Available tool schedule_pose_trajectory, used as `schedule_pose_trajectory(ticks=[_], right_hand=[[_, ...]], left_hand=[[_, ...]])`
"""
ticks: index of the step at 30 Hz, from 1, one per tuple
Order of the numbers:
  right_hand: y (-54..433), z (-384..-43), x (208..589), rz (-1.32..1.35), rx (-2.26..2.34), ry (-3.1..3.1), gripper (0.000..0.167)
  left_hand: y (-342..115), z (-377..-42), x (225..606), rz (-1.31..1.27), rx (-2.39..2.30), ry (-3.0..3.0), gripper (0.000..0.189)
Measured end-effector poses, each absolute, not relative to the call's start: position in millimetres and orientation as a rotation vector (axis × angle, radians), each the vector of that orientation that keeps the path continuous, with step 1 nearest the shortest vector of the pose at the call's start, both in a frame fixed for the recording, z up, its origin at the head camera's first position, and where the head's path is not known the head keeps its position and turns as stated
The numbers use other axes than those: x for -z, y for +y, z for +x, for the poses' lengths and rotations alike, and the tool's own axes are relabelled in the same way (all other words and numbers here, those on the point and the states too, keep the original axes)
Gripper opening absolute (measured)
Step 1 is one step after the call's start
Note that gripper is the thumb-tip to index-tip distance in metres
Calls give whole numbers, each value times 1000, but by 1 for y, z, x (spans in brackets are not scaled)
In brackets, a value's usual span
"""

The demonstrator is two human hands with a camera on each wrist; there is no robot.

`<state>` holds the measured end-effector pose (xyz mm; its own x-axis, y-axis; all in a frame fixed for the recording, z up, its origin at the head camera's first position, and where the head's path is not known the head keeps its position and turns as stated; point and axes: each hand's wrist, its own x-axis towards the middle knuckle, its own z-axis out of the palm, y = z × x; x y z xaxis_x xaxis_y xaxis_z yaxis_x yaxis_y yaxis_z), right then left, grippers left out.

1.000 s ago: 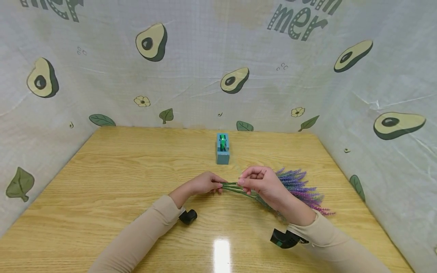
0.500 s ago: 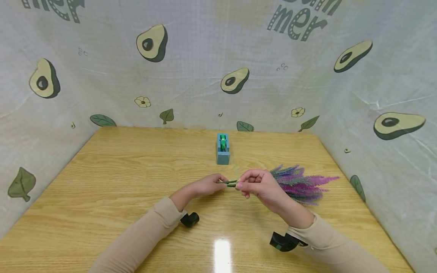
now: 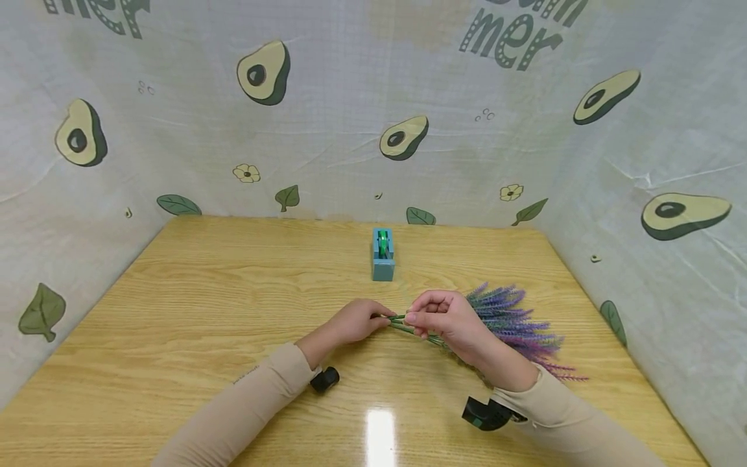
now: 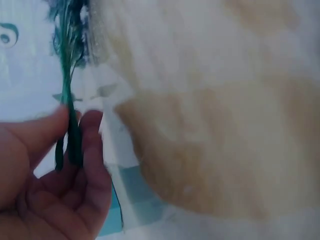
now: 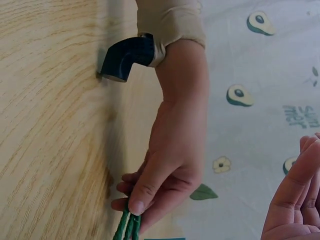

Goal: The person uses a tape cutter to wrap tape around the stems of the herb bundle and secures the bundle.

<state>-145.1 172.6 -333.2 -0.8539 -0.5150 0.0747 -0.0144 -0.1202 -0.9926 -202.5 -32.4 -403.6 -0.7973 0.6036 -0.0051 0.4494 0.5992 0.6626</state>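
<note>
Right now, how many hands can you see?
2: the left hand pinches the stems near their ends, and the right hand is closer to the flowers.

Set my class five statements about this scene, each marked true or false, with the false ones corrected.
1. The left hand pinches green stems. True.
2. The flower heads lie left of the left hand. False: they lie to its right.
3. The tape dispenser stands farther back on the table than the left hand. True.
4. The tape dispenser is red. False: it is blue.
5. The backdrop cloth is printed with strawberries. False: it shows avocados.
</note>
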Motion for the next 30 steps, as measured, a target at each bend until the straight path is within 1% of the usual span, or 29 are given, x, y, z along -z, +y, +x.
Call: schedule_pose_trajectory(ticks=[7,11,14,18,24,30], right_hand=[[174,-146,334,-612,2037,1791,16],[174,-146,335,-624,2033,1791,16],[174,-146,335,-630,2030,1795,16],[173,-145,335,-626,2032,1803,15],[174,-145,334,-624,2041,1805,15],[174,-145,334,-629,2042,1806,14]], left_hand=[[-43,-212,404,798,-1135,2153,29],[-45,-213,402,832,-1143,2100,27],[-46,-212,401,788,-1148,2030,25],[-46,-210,400,736,-1106,1907,29],[-44,-206,399,784,-1097,1748,28],[-43,-204,400,744,-1168,1632,34]])
